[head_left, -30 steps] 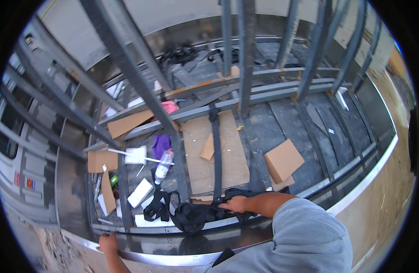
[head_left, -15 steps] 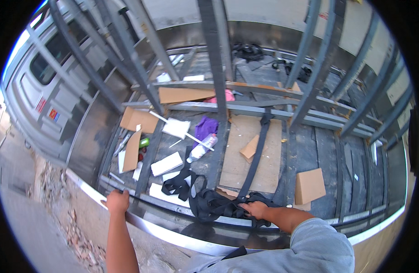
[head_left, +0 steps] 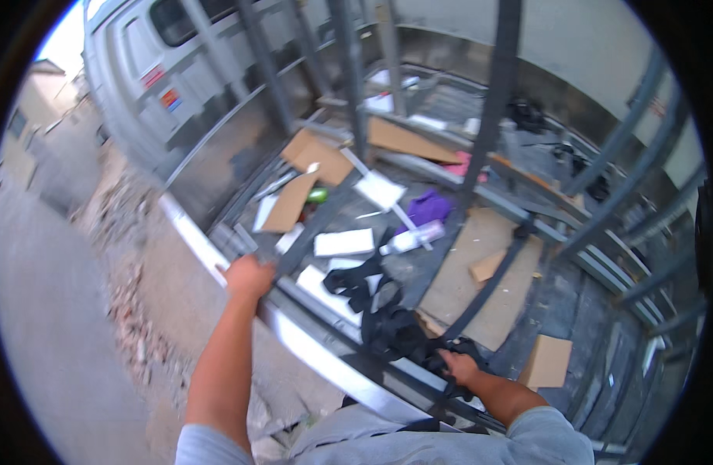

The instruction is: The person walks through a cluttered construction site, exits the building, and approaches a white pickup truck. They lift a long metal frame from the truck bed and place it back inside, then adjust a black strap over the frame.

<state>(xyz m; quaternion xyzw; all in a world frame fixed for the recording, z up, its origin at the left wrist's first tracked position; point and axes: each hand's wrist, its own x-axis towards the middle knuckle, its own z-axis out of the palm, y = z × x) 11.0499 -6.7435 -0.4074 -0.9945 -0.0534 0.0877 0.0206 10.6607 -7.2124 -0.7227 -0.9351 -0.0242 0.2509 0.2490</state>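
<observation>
My left hand (head_left: 249,277) is closed over the top of the truck bed's low side wall (head_left: 192,234). To the right, my right hand (head_left: 459,366) reaches over the wall, its fingers curled into a tangled heap of black webbing straps (head_left: 391,329). Its fingertips are partly lost among the straps. From the heap one long strap (head_left: 492,285) runs away across a flat cardboard sheet (head_left: 449,298) to a grey metal crossbar (head_left: 519,205).
Litter lies in the bed: white foam blocks (head_left: 343,242), a plastic bottle (head_left: 412,237), purple cloth (head_left: 428,208), cardboard pieces (head_left: 289,203) and a cardboard box (head_left: 546,361). Grey metal posts (head_left: 496,93) rise from it. A van-like cab (head_left: 151,93) stands far left, above rubble (head_left: 132,325).
My view has swung left, so the truck bed appears turned and more ground shows. My left hand stays on the side wall, and my right hand stays in the black straps.
</observation>
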